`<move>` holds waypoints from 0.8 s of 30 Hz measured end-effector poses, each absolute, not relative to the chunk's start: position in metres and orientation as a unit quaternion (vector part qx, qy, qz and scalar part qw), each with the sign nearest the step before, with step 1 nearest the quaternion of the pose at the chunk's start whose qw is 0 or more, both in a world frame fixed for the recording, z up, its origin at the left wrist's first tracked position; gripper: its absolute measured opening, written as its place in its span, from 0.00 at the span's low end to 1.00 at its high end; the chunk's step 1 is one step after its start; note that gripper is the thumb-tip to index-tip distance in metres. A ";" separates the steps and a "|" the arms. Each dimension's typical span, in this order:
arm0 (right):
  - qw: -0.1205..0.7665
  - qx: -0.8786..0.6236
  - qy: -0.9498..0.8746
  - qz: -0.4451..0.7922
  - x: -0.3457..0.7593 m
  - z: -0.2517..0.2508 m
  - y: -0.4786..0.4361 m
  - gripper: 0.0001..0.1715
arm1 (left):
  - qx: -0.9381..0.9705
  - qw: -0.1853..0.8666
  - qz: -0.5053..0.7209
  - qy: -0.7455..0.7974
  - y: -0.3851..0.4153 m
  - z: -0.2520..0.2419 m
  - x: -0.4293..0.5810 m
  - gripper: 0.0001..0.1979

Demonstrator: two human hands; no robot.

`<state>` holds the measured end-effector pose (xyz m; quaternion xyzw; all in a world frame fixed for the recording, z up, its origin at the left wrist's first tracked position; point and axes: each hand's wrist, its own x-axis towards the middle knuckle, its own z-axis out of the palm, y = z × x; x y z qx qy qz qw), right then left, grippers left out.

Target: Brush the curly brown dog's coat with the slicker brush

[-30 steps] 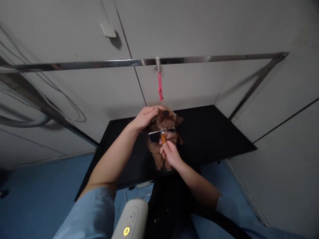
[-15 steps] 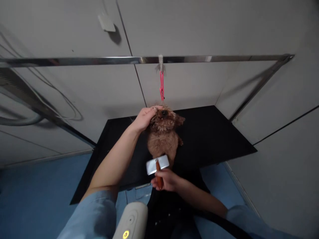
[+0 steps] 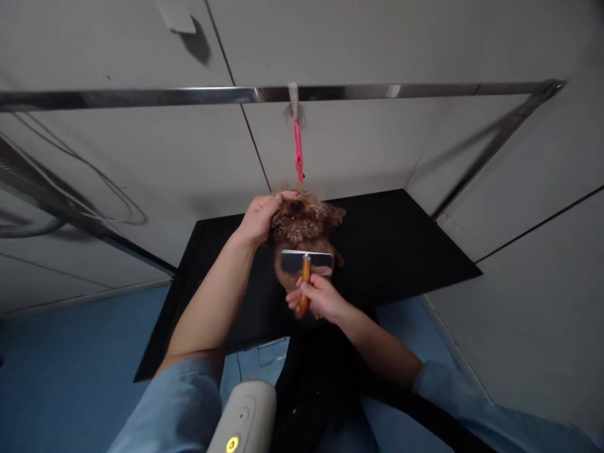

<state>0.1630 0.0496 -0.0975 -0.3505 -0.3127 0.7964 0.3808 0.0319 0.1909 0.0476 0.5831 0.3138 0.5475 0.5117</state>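
Observation:
A curly brown dog (image 3: 304,220) is on the black table (image 3: 391,251), its head tipped up toward me. My left hand (image 3: 262,217) grips the left side of its head, fingers partly sunk in the fur. With my right hand (image 3: 321,298) I hold a slicker brush (image 3: 306,277) by its orange-brown wooden handle. The flat metal head of the brush lies over the dog's chest and hides part of it; whether the pins touch the fur cannot be seen. A pink loop (image 3: 297,148) hangs just above the dog's head.
A metal bar (image 3: 198,96) spans the far side, with side posts slanting down to the table. Grey-white wall panels stand behind it, and cables (image 3: 111,189) hang at left. A pale device with a yellow light (image 3: 245,415) is close below me. The floor (image 3: 70,340) is blue.
My right hand has raised the slicker brush from the dog's lower body to its chest. The dog's muzzle tilts further up under my left hand. The view has shifted slightly.

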 end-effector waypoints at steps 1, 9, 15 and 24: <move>0.396 -0.367 -0.321 0.778 0.164 -0.099 0.051 0.20 | 0.581 0.511 0.549 0.316 0.191 0.047 0.032 0.24; 0.319 -0.349 -0.299 0.829 0.165 -0.101 0.044 0.20 | 0.575 0.504 0.559 0.321 0.191 0.045 0.031 0.22; 0.327 -0.414 -0.285 0.800 0.167 -0.108 0.048 0.19 | 0.574 0.495 0.566 0.325 0.193 0.041 0.032 0.23; 0.387 -0.383 -0.329 0.771 0.181 -0.105 0.059 0.21 | 0.581 0.481 0.573 0.322 0.198 0.035 0.029 0.22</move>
